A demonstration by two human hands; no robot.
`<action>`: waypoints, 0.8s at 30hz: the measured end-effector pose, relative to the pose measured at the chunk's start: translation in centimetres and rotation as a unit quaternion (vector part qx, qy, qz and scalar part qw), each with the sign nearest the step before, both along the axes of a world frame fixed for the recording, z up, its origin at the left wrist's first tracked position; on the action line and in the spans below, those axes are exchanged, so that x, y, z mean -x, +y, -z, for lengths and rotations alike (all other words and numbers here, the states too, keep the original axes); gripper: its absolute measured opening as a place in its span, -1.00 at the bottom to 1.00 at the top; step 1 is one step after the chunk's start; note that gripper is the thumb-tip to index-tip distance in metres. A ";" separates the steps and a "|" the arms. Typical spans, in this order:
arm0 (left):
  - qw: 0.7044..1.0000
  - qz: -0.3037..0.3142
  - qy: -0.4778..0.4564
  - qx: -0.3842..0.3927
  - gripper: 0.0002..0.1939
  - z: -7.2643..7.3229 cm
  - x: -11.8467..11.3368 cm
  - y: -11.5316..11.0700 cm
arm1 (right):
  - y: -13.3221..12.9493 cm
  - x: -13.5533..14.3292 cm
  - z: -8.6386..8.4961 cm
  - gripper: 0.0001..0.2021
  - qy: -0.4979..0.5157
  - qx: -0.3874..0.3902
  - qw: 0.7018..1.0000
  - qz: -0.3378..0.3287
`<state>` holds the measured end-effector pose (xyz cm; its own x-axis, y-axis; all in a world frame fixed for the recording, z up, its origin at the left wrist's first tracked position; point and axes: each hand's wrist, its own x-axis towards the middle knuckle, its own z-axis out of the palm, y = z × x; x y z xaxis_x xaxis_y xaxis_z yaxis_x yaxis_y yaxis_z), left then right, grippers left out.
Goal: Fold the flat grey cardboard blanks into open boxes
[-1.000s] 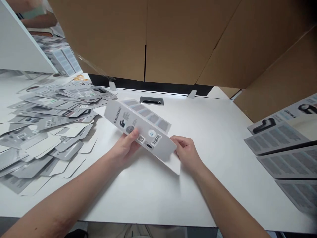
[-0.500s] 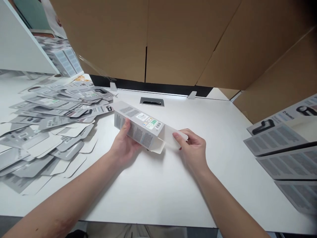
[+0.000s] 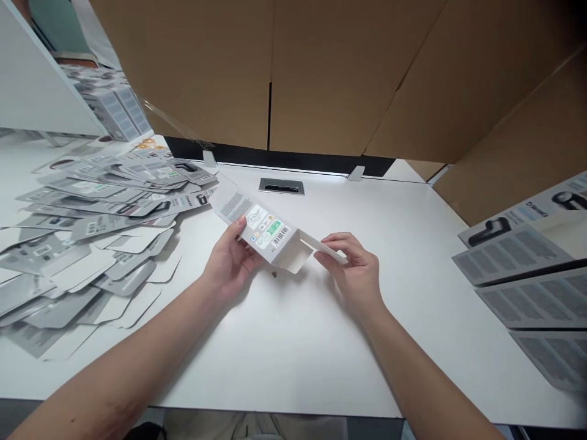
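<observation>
A grey and white printed carton (image 3: 263,223) is held above the middle of the table, its near right end open with flaps sticking out. My left hand (image 3: 232,260) grips the carton's lower left side, thumb on the printed face and fingers underneath. At the open end, my right hand (image 3: 351,263) pinches the long end flap (image 3: 328,249) between thumb and fingers. A barcode and a green label show on the face turned up toward me. The carton's inside is mostly hidden.
Many flattened cartons (image 3: 105,226) lie in a loose pile at the left. Several formed cartons (image 3: 527,263) stand at the right edge. Brown cardboard panels (image 3: 330,73) rise behind the white table (image 3: 284,348), which has a metal-framed slot (image 3: 281,186).
The carton has rolled in my left hand, so its printed label face tilts more toward me. My right hand has turned the end flap from face-on to nearly edge-on.
</observation>
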<state>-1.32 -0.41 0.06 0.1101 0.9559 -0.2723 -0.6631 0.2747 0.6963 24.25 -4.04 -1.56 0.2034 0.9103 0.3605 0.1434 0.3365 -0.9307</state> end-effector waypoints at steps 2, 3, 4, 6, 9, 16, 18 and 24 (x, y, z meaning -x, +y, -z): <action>1.000 0.002 -0.012 -0.014 -0.49 0.3 0.2 0.1 | 0.0 -0.1 -0.2 -0.80 -0.005 0.044 0.999 -0.030; 1.000 0.006 -0.011 -0.019 -0.48 0.4 0.2 0.1 | -0.1 -0.1 -0.2 -0.77 -0.005 0.073 0.996 -0.043; 1.000 0.014 -0.005 -0.023 -0.47 0.5 0.2 0.1 | -0.1 -0.1 -0.3 -0.74 -0.004 0.104 0.993 -0.059; 0.999 0.032 0.015 -0.032 -0.43 0.5 -0.1 -0.2 | -0.3 -0.1 -0.3 -0.64 -0.006 0.160 0.983 -0.094; 0.996 0.068 0.043 -0.051 -0.40 0.0 -0.5 -0.6 | -0.6 0.0 -0.1 -0.46 -0.022 0.201 0.969 -0.142; 0.989 0.115 0.071 -0.052 -0.45 -1.1 0.8 0.0 | -0.5 -0.6 0.2 -0.42 0.002 0.186 0.969 -0.164; 0.990 0.116 0.056 -0.050 -0.46 -0.8 1.5 0.4 | -0.6 -0.8 -0.1 -0.48 0.008 0.193 0.960 -0.205; 0.981 0.171 0.063 -0.072 -0.37 0.2 1.7 -0.2 | -0.6 0.1 -0.7 -0.76 0.042 0.212 0.947 -0.239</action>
<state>-3.02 -0.59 -0.10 0.4058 0.8982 -0.1689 -0.4554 0.3590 0.8147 24.15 -4.63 -0.84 -0.2562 0.9650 -0.0568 -0.0119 -0.0620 -0.9980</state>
